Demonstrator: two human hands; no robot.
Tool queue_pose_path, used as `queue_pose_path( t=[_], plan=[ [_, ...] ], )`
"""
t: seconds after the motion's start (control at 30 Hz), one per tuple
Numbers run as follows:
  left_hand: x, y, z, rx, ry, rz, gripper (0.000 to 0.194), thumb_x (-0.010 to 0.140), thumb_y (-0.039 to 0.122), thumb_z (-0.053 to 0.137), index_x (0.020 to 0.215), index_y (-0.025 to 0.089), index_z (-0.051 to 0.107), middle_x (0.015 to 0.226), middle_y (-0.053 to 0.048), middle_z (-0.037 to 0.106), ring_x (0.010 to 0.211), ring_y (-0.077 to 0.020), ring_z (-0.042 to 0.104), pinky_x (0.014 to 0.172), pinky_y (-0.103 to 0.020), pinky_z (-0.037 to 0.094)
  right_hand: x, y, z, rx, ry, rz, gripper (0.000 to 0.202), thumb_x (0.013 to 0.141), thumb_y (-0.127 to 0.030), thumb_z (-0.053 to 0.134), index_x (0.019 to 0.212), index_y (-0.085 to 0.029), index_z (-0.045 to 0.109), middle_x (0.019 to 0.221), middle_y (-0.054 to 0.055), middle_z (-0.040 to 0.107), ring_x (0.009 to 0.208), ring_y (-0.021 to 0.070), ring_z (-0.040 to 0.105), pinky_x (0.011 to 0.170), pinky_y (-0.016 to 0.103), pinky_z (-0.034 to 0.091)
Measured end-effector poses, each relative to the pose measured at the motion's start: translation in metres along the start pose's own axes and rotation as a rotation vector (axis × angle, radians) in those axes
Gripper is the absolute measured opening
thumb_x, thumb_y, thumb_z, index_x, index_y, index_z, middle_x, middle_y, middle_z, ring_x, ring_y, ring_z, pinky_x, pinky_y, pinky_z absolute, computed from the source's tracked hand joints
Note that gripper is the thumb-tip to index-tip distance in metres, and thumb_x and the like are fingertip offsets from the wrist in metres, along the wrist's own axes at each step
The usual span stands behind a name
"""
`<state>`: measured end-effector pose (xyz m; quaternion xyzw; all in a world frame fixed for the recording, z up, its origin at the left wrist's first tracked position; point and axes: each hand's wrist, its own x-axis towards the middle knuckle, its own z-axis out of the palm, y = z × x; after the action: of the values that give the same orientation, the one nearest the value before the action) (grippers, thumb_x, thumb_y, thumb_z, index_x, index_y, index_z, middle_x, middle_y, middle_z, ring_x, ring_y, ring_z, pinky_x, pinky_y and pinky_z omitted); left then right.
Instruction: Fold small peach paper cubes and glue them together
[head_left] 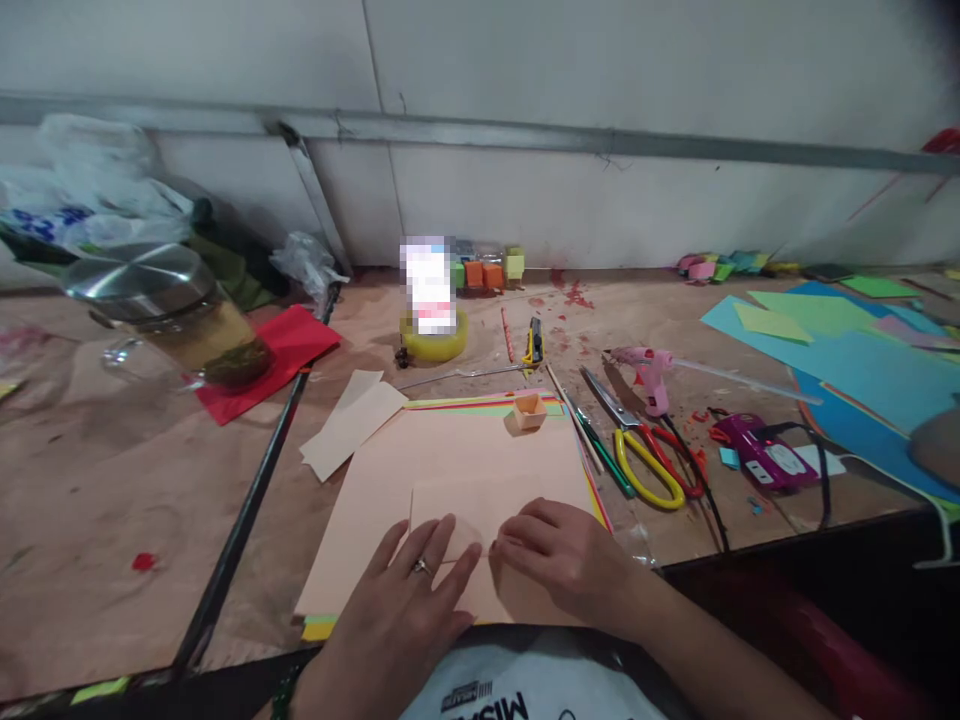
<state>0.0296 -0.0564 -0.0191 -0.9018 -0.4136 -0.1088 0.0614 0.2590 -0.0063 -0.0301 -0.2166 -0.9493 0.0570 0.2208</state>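
**Left hand flat, right hand bunched, one peach sheet**

So the peach sheet lies on a paper stack, which sits at the near edge of the bench. Left hand's palm down, fingers spread over the sheet's near left part, not gripping anything. Right hand has its fingers curled together at the near right corner; can't tell if it's actually pinching paper. A tiny peach paper box sits by the stack's far right corner. Past the right edge: scissors, then a pink glue gun. Cream paper strips lie at the far left corner, and further left a lidded glass mug stands on red paper.
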Motion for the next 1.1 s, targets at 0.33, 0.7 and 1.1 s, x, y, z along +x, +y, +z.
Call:
queue_pose_path(
  t=[0.33, 0.7, 1.1],
  plan=[
    [0.004, -0.005, -0.001, -0.035, -0.017, 0.073, 0.030, 0.090, 0.037, 0.055, 0.115, 0.022, 0.062, 0.109, -0.008, 0.069, 0.098, -0.0236, 0.060, 0.091, -0.041, 0.041, 0.005, -0.003, -0.012, -0.124, -0.210, -0.096, 0.011, 0.092, -0.017, 0.054, 0.093, -0.012, 0.064, 0.090, 0.008, 0.063, 0.079, 0.0192, 0.053, 0.065, 0.032, 0.047],
    [-0.037, -0.028, -0.003, -0.003, 0.141, -0.069, 0.030, 0.095, 0.036, 0.040, 0.098, 0.022, 0.067, 0.099, -0.005, 0.073, 0.088, -0.0233, 0.063, 0.083, -0.040, 0.045, -0.036, 0.015, -0.017, 0.053, -0.019, 0.038, 0.025, 0.095, -0.007, 0.037, 0.092, -0.012, 0.062, 0.088, 0.009, 0.067, 0.078, 0.0176, 0.056, 0.065, 0.030, 0.049],
    [0.006, -0.034, 0.020, -0.393, -0.035, -0.552, 0.068, 0.078, 0.026, 0.059, 0.142, 0.020, 0.036, 0.095, -0.005, 0.065, 0.087, -0.0242, 0.062, 0.079, -0.041, 0.051, -0.030, 0.009, -0.014, 0.039, 0.048, 0.227, 0.023, 0.084, 0.000, 0.044, 0.079, -0.016, 0.060, 0.078, 0.007, 0.065, 0.073, 0.0168, 0.055, 0.062, 0.026, 0.047]
  ],
)
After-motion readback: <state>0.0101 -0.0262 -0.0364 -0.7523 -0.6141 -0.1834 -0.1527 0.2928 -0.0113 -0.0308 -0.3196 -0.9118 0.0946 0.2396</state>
